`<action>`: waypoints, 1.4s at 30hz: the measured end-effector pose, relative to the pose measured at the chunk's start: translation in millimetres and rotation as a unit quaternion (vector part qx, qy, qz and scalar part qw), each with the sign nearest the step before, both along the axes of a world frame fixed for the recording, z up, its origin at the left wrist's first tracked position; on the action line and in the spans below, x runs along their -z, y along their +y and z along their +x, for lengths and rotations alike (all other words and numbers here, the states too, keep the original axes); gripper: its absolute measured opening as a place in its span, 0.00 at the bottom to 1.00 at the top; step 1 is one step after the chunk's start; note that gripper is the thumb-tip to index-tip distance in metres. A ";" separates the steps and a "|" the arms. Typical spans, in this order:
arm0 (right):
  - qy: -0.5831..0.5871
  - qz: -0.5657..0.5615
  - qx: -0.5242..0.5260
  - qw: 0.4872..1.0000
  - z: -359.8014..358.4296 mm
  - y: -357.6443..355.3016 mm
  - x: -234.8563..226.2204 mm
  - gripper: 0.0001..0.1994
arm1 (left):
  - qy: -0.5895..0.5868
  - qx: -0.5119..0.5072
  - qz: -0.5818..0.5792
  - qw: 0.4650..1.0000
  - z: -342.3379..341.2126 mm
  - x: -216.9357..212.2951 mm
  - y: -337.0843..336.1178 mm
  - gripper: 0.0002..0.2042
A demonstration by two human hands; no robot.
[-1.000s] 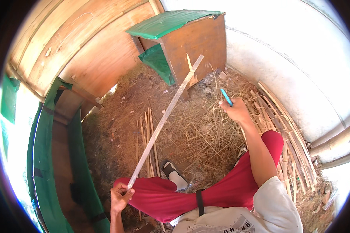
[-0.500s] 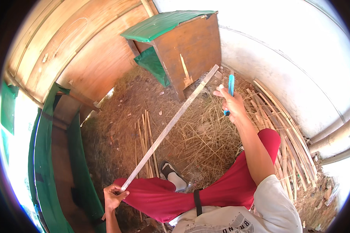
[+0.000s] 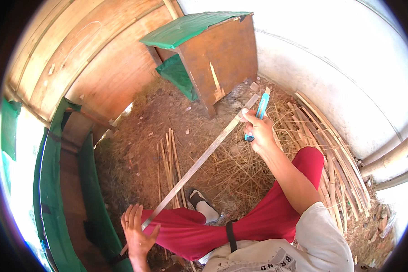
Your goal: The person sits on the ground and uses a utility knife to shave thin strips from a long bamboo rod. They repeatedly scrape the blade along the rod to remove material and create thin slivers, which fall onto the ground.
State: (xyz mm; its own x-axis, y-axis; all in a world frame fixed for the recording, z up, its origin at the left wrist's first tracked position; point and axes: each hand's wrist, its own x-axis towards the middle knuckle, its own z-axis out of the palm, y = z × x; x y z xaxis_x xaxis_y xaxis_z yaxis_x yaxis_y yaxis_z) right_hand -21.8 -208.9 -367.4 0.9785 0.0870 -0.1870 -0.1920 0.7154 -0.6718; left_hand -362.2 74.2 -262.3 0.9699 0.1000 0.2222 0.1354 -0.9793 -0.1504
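Observation:
A long, flat wooden strip [image 3: 199, 162] slants across the middle, its lower part passing over my red-trousered left thigh. My left hand [image 3: 138, 232] lies at its lower end with fingers stretched out and not gripping it; a short length of strip shows beyond the hand. My right hand [image 3: 259, 133] is closed round a light blue utility knife [image 3: 263, 107], whose blade end points up and away. The thumb and fingers of that hand also meet the strip near its far end; how firmly they press it, I cannot tell.
Thin cut strips [image 3: 168, 165] lie on the dirt floor. A pile of longer strips [image 3: 344, 167] is at right, with fine shavings [image 3: 222, 170] below my right hand. A brown wooden cabinet with a green top [image 3: 222, 59] stands ahead; a green-lined shelf [image 3: 54, 181] is at left.
My right hand has moved left onto the strip's far end, bringing the knife along. My left hand has let go of the lower end and spread its fingers. The strip has shifted slightly toward me.

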 end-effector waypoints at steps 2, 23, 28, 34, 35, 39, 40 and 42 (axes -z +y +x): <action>-0.003 0.002 0.000 1.000 -9.5 7.1 -2.7 0.09 | -0.053 0.009 0.003 0.999 18.6 16.0 -14.0 0.37; -0.465 -0.524 0.038 0.712 -41.7 9.4 0.8 0.14 | -0.050 -0.025 -0.354 0.934 40.9 64.5 -45.2 0.12; -0.413 -0.598 0.054 0.684 -28.0 -5.2 -5.9 0.15 | -0.014 -0.032 -0.402 0.915 70.3 66.1 -42.9 0.14; -0.403 -0.638 0.072 0.652 -9.2 -29.6 -10.3 0.15 | -0.033 0.017 -0.408 0.912 100.9 66.0 -49.2 0.13; -0.404 -0.645 0.073 0.645 -8.0 -31.5 -6.4 0.15 | -0.027 0.017 -0.407 0.913 102.7 67.2 -50.2 0.13; -0.399 -0.679 0.075 0.612 -2.0 -29.5 6.0 0.16 | -0.017 0.003 -0.416 0.909 100.2 68.3 -62.0 0.13; -0.396 -0.689 0.075 0.602 -0.1 -28.3 8.8 0.16 | 0.006 -0.019 -0.431 0.902 98.7 67.7 -63.3 0.14; -0.356 -0.719 0.053 0.595 9.5 -27.5 18.6 0.18 | 0.049 -0.058 -0.458 0.886 97.4 64.5 -65.3 0.16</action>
State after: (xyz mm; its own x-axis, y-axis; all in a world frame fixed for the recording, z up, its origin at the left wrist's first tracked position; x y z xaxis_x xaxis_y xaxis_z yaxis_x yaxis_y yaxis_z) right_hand -12.3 -236.4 -386.0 0.8402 0.2682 0.4713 0.5016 -0.7146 -0.4876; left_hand -264.8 8.9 -326.8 0.9511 0.2958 -0.0886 0.2740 -0.6762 0.6839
